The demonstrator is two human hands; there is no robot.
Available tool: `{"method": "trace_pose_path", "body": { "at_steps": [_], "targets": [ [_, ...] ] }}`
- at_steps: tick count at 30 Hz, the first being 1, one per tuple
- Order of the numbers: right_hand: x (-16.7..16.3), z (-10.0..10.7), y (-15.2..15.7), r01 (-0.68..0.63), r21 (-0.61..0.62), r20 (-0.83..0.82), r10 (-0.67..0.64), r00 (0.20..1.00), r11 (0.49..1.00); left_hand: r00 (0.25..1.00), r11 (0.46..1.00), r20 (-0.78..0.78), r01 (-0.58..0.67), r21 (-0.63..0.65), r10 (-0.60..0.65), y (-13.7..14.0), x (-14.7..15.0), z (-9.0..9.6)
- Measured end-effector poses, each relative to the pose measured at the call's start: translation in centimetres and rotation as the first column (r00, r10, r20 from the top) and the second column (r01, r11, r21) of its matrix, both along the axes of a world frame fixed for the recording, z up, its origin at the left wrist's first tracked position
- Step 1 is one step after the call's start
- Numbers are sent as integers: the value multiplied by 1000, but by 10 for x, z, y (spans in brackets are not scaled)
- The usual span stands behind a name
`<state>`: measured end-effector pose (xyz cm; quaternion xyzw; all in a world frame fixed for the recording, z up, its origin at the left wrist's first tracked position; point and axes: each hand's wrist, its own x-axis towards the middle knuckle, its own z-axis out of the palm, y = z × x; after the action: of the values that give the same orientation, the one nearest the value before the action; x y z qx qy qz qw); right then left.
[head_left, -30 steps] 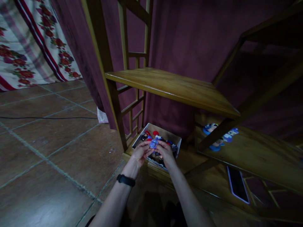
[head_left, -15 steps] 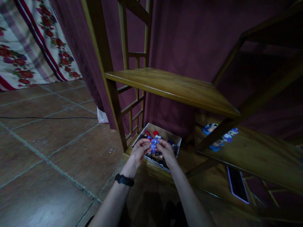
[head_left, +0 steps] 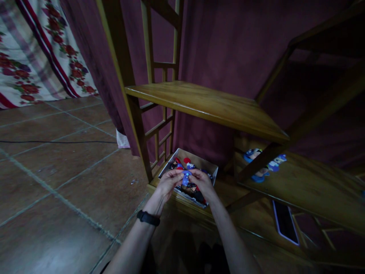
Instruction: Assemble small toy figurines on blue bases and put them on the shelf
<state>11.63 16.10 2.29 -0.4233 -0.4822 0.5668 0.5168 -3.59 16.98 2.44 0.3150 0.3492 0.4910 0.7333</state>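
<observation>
Between my two hands is a small blue-purple toy figure (head_left: 186,178), pinched from both sides above an open box. My left hand (head_left: 169,182), with a black band on its wrist, has its fingers closed on the figure's left side. My right hand (head_left: 202,181) grips the right side with thumb and fingers. Beneath them the white-edged cardboard box (head_left: 209,166) holds several small red, black and blue figures, partly hidden by my hands. Fine details of the held toy are too small to make out.
The box stands on the bottom board of a wooden shelf unit, below a middle shelf (head_left: 199,99). At right, blue and white figures (head_left: 258,177) stand on another board. A phone (head_left: 285,221) lies lower right. A dark cable (head_left: 57,142) crosses the tiled floor.
The blue-purple figure has tilted a little in my fingers, its upper part now turned differently. Both hands stay over the box, and the view has shifted slightly.
</observation>
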Motion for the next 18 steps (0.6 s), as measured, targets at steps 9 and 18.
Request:
{"method": "trace_pose_path", "body": {
  "at_steps": [9, 18],
  "targets": [
    [-7, 0, -4, 18, -82, -25, -20, 999, 996, 998, 993, 24, -60, -106, 62, 0, 5, -8],
    [-17, -4, -5, 71, -278, -264, -147, 953, 958, 986, 965, 86, -116, -235, 139, 7, 6, -15]
  ]
}}
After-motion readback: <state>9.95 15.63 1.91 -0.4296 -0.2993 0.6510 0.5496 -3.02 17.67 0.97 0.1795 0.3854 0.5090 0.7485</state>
